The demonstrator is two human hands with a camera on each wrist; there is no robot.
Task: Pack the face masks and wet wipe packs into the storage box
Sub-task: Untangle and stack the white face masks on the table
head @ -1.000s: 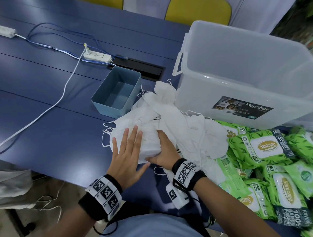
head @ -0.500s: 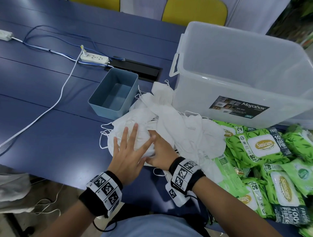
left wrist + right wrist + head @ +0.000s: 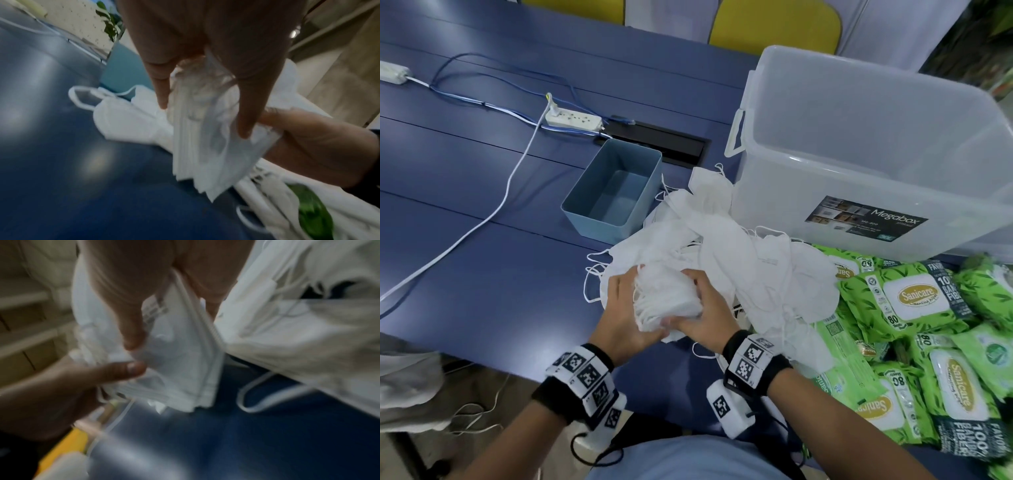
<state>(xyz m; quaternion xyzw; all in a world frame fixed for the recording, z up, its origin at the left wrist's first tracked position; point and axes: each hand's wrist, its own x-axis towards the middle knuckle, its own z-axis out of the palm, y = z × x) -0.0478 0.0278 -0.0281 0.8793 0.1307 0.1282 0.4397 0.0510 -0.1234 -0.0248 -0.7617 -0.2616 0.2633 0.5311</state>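
A stack of white face masks [image 3: 666, 298] [image 3: 205, 142] [image 3: 179, 369] is held between both hands near the table's front edge. My left hand [image 3: 625, 308] grips its left side, fingers curled over the top and thumb below. My right hand [image 3: 709, 315] grips the right side. More loose white masks [image 3: 743, 246] lie heaped behind and to the right. Green wet wipe packs [image 3: 914, 301] are piled at the right. The clear storage box [image 3: 876, 147] stands open behind them, with nothing visible inside.
A small blue bin [image 3: 616, 188] stands left of the mask heap. A white power strip [image 3: 573, 120] with cables lies farther back on the blue table [image 3: 465, 212]. Yellow chairs [image 3: 774, 24] stand beyond the table.
My left hand, flat on the masks before, now curls round a gathered stack. Both hands have squeezed the stack together and lifted it slightly off the heap.
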